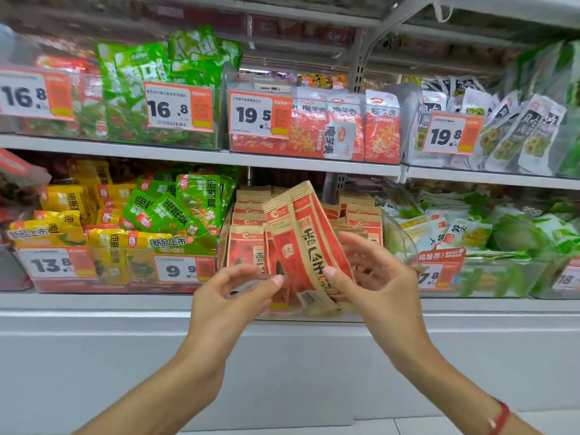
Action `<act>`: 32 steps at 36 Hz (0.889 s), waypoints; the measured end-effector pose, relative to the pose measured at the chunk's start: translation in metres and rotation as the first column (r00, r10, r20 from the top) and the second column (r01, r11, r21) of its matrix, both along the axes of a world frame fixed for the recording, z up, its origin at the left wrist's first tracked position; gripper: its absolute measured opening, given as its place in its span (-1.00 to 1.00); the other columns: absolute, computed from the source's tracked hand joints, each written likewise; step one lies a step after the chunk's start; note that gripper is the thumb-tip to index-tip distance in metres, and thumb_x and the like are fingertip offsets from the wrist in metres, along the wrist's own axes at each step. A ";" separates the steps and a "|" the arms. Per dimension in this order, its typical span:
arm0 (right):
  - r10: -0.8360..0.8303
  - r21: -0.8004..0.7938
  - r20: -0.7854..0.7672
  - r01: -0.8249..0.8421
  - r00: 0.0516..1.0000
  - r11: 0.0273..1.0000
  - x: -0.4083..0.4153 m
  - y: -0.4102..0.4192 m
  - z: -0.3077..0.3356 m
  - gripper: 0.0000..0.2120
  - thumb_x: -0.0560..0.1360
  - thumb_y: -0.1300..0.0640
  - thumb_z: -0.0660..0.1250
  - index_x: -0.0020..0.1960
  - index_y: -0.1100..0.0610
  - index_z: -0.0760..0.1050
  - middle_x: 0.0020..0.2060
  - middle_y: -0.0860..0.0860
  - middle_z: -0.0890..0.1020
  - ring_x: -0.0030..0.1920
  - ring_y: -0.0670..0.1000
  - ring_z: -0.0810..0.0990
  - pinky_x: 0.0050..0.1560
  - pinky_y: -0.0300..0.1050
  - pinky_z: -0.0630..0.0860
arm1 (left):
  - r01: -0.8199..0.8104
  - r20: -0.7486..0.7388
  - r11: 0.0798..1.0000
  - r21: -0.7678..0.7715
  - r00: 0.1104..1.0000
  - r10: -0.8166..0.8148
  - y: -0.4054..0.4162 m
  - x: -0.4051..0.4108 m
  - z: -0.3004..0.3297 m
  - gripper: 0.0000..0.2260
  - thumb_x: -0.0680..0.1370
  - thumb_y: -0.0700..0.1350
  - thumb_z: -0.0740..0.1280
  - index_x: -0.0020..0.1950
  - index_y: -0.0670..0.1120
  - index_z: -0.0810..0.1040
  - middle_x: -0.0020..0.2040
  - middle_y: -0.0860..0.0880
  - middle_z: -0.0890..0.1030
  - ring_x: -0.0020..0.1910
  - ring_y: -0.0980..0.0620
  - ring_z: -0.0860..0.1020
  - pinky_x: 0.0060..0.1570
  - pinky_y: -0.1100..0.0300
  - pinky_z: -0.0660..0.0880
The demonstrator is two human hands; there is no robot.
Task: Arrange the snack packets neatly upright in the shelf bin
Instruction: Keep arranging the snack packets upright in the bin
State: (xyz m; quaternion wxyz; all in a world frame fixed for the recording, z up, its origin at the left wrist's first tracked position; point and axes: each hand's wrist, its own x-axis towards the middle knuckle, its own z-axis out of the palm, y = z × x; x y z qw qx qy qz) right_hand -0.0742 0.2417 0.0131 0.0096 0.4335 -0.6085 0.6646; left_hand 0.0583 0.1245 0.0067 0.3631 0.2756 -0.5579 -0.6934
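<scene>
A clear shelf bin (223, 243) on the lower shelf holds several kraft-and-red snack packets (246, 246), most standing upright in rows. My right hand (376, 277) grips a small bunch of the same packets (306, 243), tilted to the left in front of the bin, thumb on their lower front. Just left of the bunch's lower edge hovers my left hand (232, 293), its fingers apart and its fingertips close to the packets; I cannot see it holding anything.
Neighbouring bins hold green and yellow packets (175, 211) to the left and pale green ones (455, 227) to the right. An upper shelf (188, 153) carries more bins with price tags. A grey shelf front (125, 340) runs below the hands.
</scene>
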 end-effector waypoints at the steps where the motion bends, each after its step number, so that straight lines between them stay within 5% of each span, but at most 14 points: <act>1: -0.038 -0.035 -0.113 0.034 0.993 0.999 0.001 -0.001 0.000 -0.60 0.36 0.26 0.53 0.13 -0.01 0.56 -0.03 -0.17 0.66 0.02 -0.12 0.63 -0.01 -0.29 0.56 | 0.073 -0.015 0.997 0.028 0.997 -0.072 0.004 0.001 0.004 -0.63 0.26 -0.09 0.54 0.04 -0.09 0.62 -0.01 0.03 0.68 -0.07 0.13 0.68 -0.13 0.32 0.61; 6: -0.157 -0.130 -0.651 0.095 0.742 0.987 0.006 -0.008 -0.016 -0.81 0.36 0.30 0.52 -0.15 0.08 0.57 -0.06 -0.08 0.64 -0.01 -0.06 0.61 -0.04 -0.17 0.53 | 0.242 -0.044 0.969 0.056 0.970 -0.239 0.023 0.004 0.013 -0.57 0.31 0.05 0.45 0.14 -0.03 0.59 -0.03 0.02 0.71 -0.02 0.07 0.68 0.04 0.14 0.57; 12: -0.146 -0.078 -0.847 0.151 0.511 0.985 0.009 -0.014 -0.023 -0.92 0.45 0.22 0.41 -0.20 0.09 0.61 0.00 -0.02 0.66 0.02 -0.02 0.59 -0.07 -0.15 0.54 | 0.169 -0.139 0.977 0.128 0.979 -0.151 0.019 0.002 0.004 -0.79 0.48 -0.07 0.39 0.08 -0.08 0.66 -0.04 -0.06 0.72 -0.05 0.01 0.69 -0.03 0.19 0.62; 15: -0.069 0.003 -0.801 0.120 0.595 0.993 0.012 -0.014 -0.022 -0.96 0.48 0.15 0.41 -0.08 0.07 0.64 -0.01 -0.08 0.65 0.02 -0.08 0.60 -0.04 -0.17 0.55 | 0.147 -0.161 0.984 0.099 0.978 -0.130 0.012 -0.001 0.002 -0.83 0.55 -0.14 0.33 0.10 -0.09 0.64 -0.08 -0.05 0.72 -0.09 0.04 0.69 -0.17 0.31 0.61; 19: -0.117 -0.044 -0.637 0.116 0.762 0.992 0.018 -0.009 -0.011 -0.82 0.48 0.17 0.40 0.08 0.06 0.61 0.03 -0.11 0.63 0.09 -0.09 0.59 0.05 -0.12 0.54 | 0.066 -0.102 0.966 -0.248 0.990 -0.094 -0.001 -0.002 -0.001 -0.82 0.58 -0.16 0.27 0.15 -0.01 0.56 -0.10 0.04 0.72 -0.07 0.09 0.68 -0.18 0.35 0.57; 23: -0.248 -0.065 -0.551 0.255 0.797 0.965 0.016 -0.001 0.008 -0.55 0.45 0.18 0.39 0.31 0.04 0.42 0.20 -0.13 0.48 0.26 -0.16 0.42 0.27 -0.30 0.36 | 0.067 0.085 0.771 -0.634 0.996 -0.017 -0.012 0.002 -0.008 -0.80 0.60 0.11 0.22 0.19 0.17 0.50 0.01 0.26 0.65 0.03 0.24 0.61 -0.04 0.26 0.56; 26: -0.277 0.011 -0.602 0.354 0.749 0.935 0.011 0.003 0.015 -0.48 0.43 0.08 0.39 0.36 0.06 0.39 0.25 -0.11 0.42 0.30 -0.19 0.32 0.33 -0.43 0.17 | 0.058 0.166 0.520 -0.852 0.973 0.162 -0.015 0.006 -0.012 -0.76 0.61 0.21 0.07 0.25 0.31 0.35 0.01 0.30 0.59 0.01 0.29 0.55 -0.06 0.16 0.54; 29: -0.135 0.103 -0.689 0.280 0.712 0.954 0.001 0.006 0.017 -0.69 0.45 0.09 0.36 0.19 0.01 0.54 0.10 -0.17 0.54 0.19 -0.16 0.44 0.23 -0.23 0.39 | 0.064 0.136 0.311 -0.948 0.967 0.214 -0.012 0.005 -0.010 -0.81 0.63 0.13 0.05 0.23 0.33 0.29 -0.02 0.44 0.48 -0.04 0.36 0.46 -0.20 0.38 0.40; 32: 0.029 0.176 -0.660 0.117 0.751 0.977 -0.010 0.013 0.018 -0.78 0.48 0.18 0.34 0.09 -0.02 0.57 -0.06 -0.25 0.59 0.00 -0.14 0.56 -0.06 -0.13 0.53 | 0.050 0.099 0.237 -0.970 0.975 0.201 -0.007 -0.002 -0.005 -0.77 0.61 0.11 0.07 0.25 0.28 0.34 0.04 0.50 0.43 -0.03 0.37 0.45 -0.15 0.37 0.41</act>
